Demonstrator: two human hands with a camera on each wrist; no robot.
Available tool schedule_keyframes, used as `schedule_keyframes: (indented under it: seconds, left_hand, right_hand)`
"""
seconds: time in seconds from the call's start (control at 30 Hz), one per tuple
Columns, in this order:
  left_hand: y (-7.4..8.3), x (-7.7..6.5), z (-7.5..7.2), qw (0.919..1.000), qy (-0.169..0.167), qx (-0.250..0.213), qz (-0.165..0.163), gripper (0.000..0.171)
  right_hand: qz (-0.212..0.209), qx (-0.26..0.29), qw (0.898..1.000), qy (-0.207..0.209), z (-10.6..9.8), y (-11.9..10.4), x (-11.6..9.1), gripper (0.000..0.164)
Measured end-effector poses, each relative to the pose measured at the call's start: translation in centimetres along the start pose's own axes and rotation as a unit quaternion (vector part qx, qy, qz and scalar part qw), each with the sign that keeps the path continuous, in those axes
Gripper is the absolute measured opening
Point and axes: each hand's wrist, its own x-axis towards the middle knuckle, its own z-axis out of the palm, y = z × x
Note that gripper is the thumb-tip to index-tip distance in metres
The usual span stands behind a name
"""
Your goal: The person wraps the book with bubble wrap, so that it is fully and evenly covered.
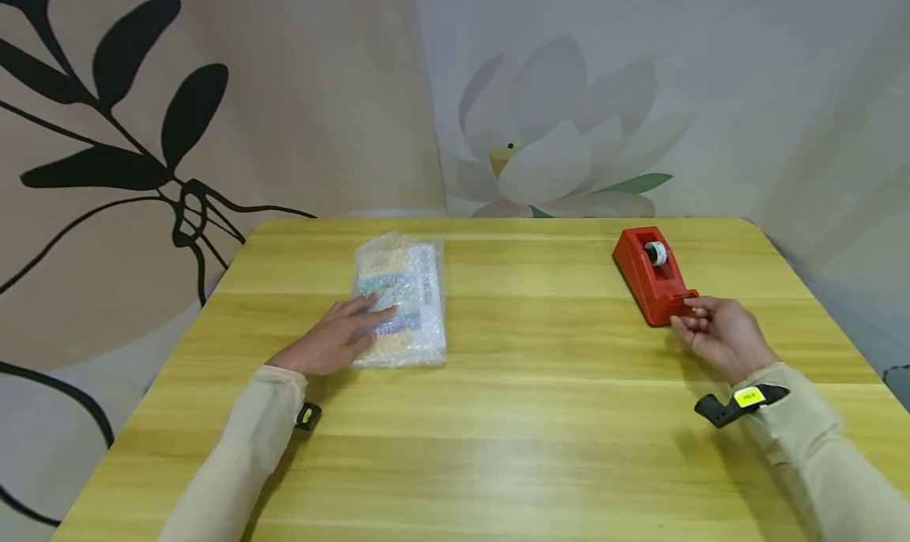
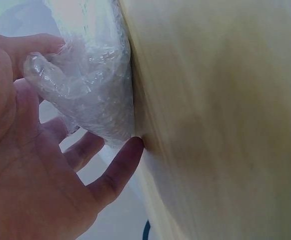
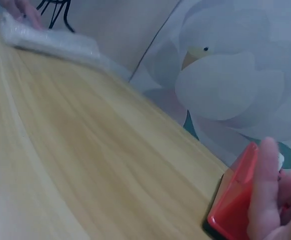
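A flat package in bubble wrap (image 1: 419,313), with coloured bands showing through, lies on the table left of the middle. My left hand (image 1: 337,336) rests on its near left side, fingers spread. In the left wrist view, the thumb and fingers of the left hand (image 2: 50,150) stand around the crumpled end of the wrap (image 2: 93,85). At the right stands a red tape dispenser (image 1: 643,281) with a small white roll (image 1: 656,253). My right hand (image 1: 718,336) is at its front end, index fingertip by the cutter and thumb lower, apart from it. No strip of tape shows between them.
The wooden table (image 1: 498,447) has its far edge close to a wall (image 1: 341,92) printed with dark leaves and a pale flower. Each wrist carries a black strap mount (image 1: 739,404). A stretch of tabletop lies between package and dispenser.
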Motion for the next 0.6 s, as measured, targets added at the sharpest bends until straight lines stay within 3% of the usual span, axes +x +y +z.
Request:
schedule_keyframes:
  seconds: [0.17, 0.6]
  left_hand:
    - [-0.1, -0.6, -0.2, 1.0, 0.002, 0.002, -0.007, 0.048]
    - [-0.1, 0.4, 0.1, 1.0, 0.005, 0.001, 0.003, 0.048]
  right_hand:
    - [-0.004, -0.018, 1.0, -0.015, 0.9, 0.1, 0.5, 0.016]
    - [-0.056, -0.072, 0.995, 0.045, 1.6, -0.5, 0.3, 0.034]
